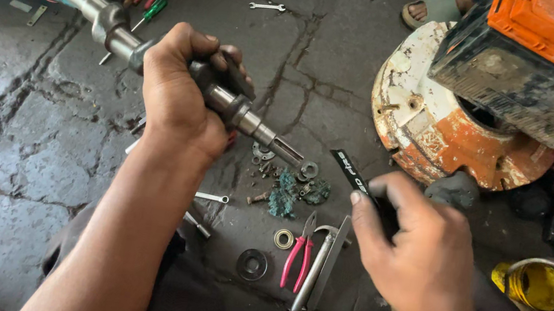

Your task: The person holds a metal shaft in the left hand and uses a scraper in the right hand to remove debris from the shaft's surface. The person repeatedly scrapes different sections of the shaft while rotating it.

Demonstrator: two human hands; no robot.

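Note:
My left hand (178, 91) grips a long steel shaft (105, 16) around its middle, holding it tilted above the floor with its thin end (285, 151) pointing down to the right. My right hand (416, 247) holds a small flat black strip (353, 172) between thumb and fingers, its tip close to the shaft's lower end. Below them on the floor lie small metal parts and greenish scraps (290, 193), a bearing ring (283, 239), a dark washer (251, 264), pink-handled pliers (299, 252) and a metal rod (314, 273).
A rusty white-and-orange wheel disc (433, 127) carries a dirty orange-topped battery (543, 63) at the right. A yellow container (533, 285) sits lower right. Spanners (267, 7) and screwdrivers (153, 8) lie on the cracked concrete floor. Another person's sandalled foot (431, 10) shows at the top.

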